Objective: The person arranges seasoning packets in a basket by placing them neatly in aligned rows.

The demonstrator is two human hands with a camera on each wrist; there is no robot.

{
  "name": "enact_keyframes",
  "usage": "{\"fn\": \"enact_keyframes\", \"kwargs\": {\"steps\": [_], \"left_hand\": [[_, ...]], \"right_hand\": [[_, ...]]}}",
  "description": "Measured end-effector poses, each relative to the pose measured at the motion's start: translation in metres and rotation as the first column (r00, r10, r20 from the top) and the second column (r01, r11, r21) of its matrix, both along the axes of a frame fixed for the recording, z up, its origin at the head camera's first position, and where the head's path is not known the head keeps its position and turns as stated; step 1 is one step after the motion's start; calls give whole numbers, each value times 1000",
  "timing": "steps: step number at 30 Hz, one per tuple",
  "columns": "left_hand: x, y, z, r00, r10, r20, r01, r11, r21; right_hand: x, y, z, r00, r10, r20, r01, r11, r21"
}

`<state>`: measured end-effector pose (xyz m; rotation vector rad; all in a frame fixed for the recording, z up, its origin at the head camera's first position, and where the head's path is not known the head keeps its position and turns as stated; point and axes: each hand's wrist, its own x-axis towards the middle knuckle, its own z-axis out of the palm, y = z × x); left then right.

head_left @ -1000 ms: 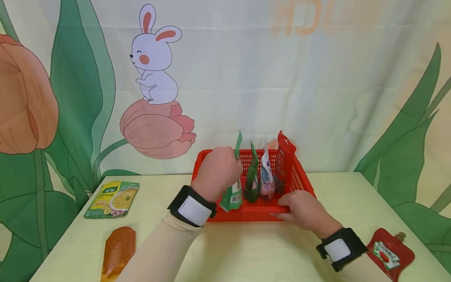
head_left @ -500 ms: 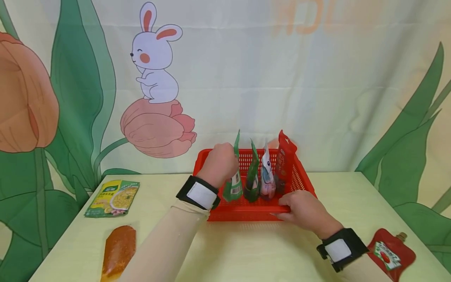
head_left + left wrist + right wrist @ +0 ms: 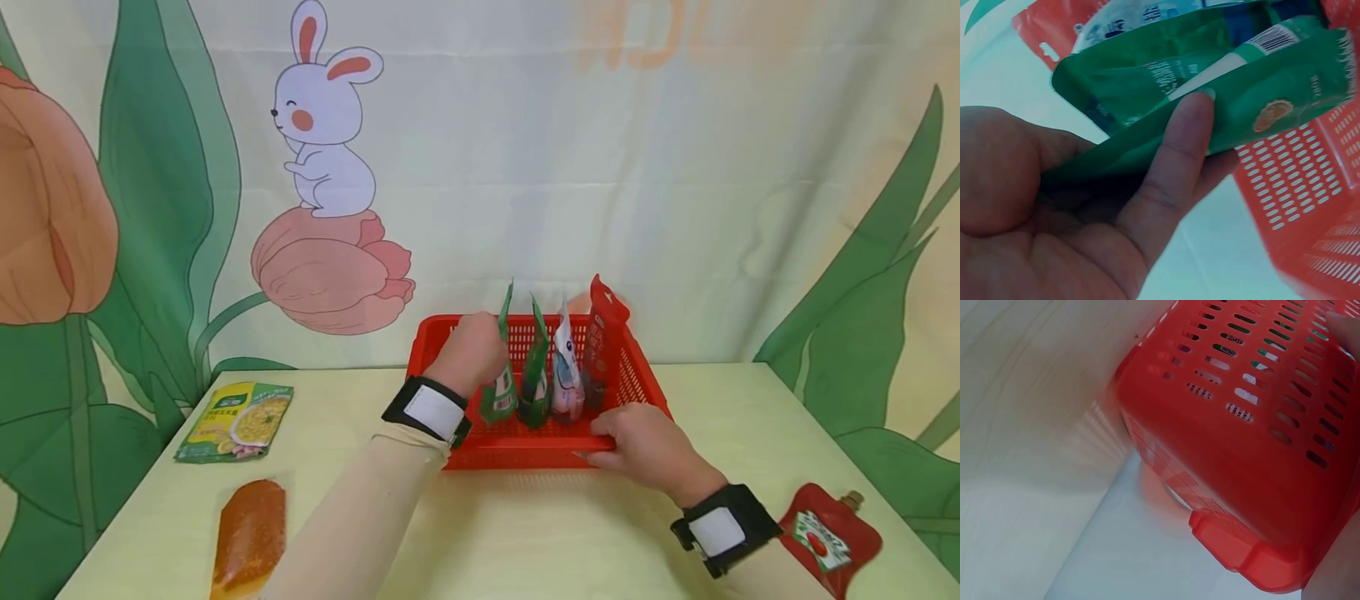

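Observation:
A red plastic basket (image 3: pixel 517 457) stands at the back of the table. My left hand (image 3: pixel 468 354) grips a green snack packet (image 3: pixel 501 402), upright inside the basket at the left of a row. In the left wrist view, a finger lies along the green packet's face (image 3: pixel 1241 122). To its right stand a second green packet (image 3: pixel 536 379), a white and pink packet (image 3: pixel 567 382) and a taller red packet (image 3: pixel 603 346). My right hand (image 3: pixel 647 446) holds the basket's front rim near its right corner, with the thumb partly hidden.
On the table (image 3: pixel 510 533), a yellow and green soup packet (image 3: pixel 236 422) lies at the left, with packaged bread (image 3: pixel 251 533) in front of it. A red pouch with a spout (image 3: pixel 828 529) lies at the right. A printed cloth (image 3: pixel 495 167) hangs behind.
My left hand has shifted the green packet back, so its bottom sits farther from the basket's front rim. The left forearm has moved forward and right. My right hand keeps its hold.

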<state>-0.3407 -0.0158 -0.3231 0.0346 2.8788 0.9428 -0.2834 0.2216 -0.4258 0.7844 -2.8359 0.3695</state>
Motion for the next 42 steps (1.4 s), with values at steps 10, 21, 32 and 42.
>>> {"fn": "enact_keyframes", "kwargs": {"steps": [10, 21, 32, 42], "left_hand": [[-12, -1, -13, 999, -17, 41, 16, 1000, 23], [-19, 1, -30, 996, -86, 34, 85, 996, 13], [-30, 6, -34, 996, -77, 49, 76, 997, 21], [-29, 7, -28, 992, -71, 107, 64, 995, 71]], "right_hand": [[1, -1, 0, 1000, -15, -1, 15, 1000, 0], [2, -2, -1, 999, -32, 30, 32, 999, -4], [0, -2, 0, 999, -34, 27, 34, 999, -17], [-1, -2, -2, 999, -36, 18, 36, 999, -3]]}}
